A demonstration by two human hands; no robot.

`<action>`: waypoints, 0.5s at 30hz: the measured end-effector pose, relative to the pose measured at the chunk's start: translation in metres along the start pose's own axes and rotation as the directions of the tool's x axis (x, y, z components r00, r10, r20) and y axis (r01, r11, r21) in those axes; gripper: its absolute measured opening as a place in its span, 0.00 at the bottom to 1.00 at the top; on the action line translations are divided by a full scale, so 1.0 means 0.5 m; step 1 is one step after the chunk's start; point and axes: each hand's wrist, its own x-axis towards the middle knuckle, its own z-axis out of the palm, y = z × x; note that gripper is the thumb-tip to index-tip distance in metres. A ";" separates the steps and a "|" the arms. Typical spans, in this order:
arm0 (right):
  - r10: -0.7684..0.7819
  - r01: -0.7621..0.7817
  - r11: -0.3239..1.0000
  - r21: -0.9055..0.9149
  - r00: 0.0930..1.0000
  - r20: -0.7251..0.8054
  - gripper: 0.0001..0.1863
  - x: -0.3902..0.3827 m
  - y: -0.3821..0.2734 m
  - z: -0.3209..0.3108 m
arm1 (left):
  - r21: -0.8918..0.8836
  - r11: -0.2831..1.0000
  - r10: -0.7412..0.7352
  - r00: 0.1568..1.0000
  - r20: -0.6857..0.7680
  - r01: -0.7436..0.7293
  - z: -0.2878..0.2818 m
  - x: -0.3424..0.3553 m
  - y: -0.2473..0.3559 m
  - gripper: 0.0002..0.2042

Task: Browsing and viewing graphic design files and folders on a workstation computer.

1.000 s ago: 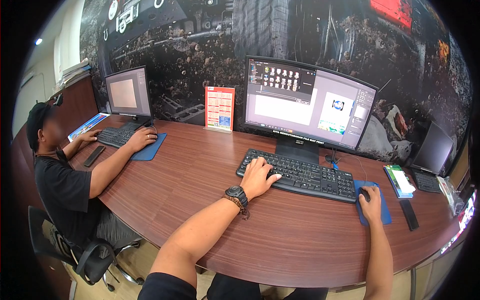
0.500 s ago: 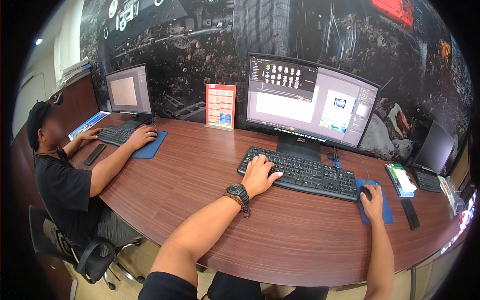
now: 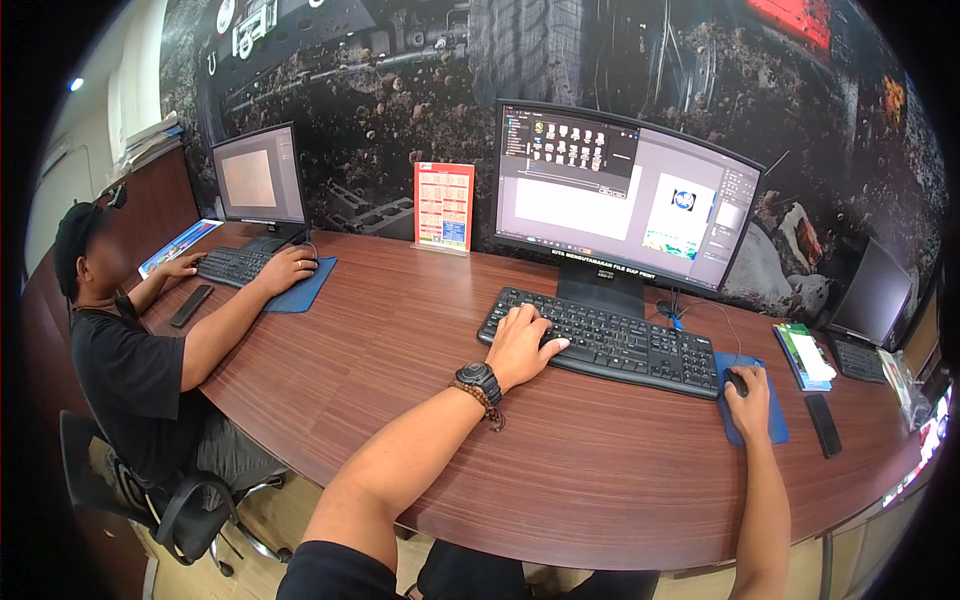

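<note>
The fingers of the person's left hand (image 3: 522, 350) are loosely spread and bent, grasping nothing; they rest over the left end of a full-size black computer keyboard (image 3: 630, 345), whose keys lie directly beneath them. The thumb stretches out along the keyboard's near edge. The right hand (image 3: 750, 402) is just beyond the keyboard's right end, its fingers curved narrowly over a black computer mouse (image 3: 738, 381) that sits under them, partly hidden. How firmly they grip it cannot be told.

Under the mouse is a blue mouse pad (image 3: 778, 422), beside the keyboard's right end. A black wristwatch (image 3: 478, 381) and a beaded bracelet (image 3: 494, 413) circle the left wrist, on the keyboard's near side.

Behind the keyboard stands a wide black monitor (image 3: 575, 215), showing a dark window of file icons over a pale design page. To the keyboard's left and farther back is a red-and-white calendar card in a clear stand (image 3: 444, 205). To its right, past the mouse pad, lies a dark smartphone (image 3: 824, 425).

Well apart on the keyboard's left, a co-worker in a black T-shirt (image 3: 130, 370) sits at another monitor (image 3: 258, 180). All the equipment rests on a reddish-brown wood-grain desk (image 3: 400, 300) that extends around the keyboard.
</note>
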 end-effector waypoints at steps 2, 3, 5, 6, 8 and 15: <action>0.008 -0.008 1.000 -0.001 1.000 0.007 0.16 -0.003 -0.005 -0.003 | -0.002 1.000 0.000 1.000 -0.002 0.000 0.000 0.000 0.000 0.23; 0.017 -0.017 1.000 -0.003 1.000 0.015 0.17 -0.003 -0.008 -0.003 | -0.001 1.000 0.000 1.000 -0.003 0.000 0.000 -0.001 0.000 0.23; 0.006 -0.006 1.000 -0.002 1.000 0.011 0.17 -0.004 -0.002 -0.002 | 0.005 1.000 0.000 1.000 -0.003 0.000 0.000 -0.003 0.001 0.23; -0.004 0.004 1.000 -0.003 1.000 0.007 0.17 -0.005 -0.001 -0.003 | 0.005 1.000 0.001 1.000 -0.004 -0.001 0.000 -0.003 0.002 0.23; -0.005 0.005 1.000 -0.002 1.000 0.005 0.17 -0.006 -0.007 -0.006 | -0.001 1.000 0.004 1.000 -0.007 -0.004 -0.001 -0.002 0.003 0.23; -0.016 0.016 1.000 0.007 1.000 0.012 0.17 -0.005 -0.009 -0.004 | -0.005 1.000 0.001 1.000 -0.013 -0.001 0.000 -0.002 0.000 0.23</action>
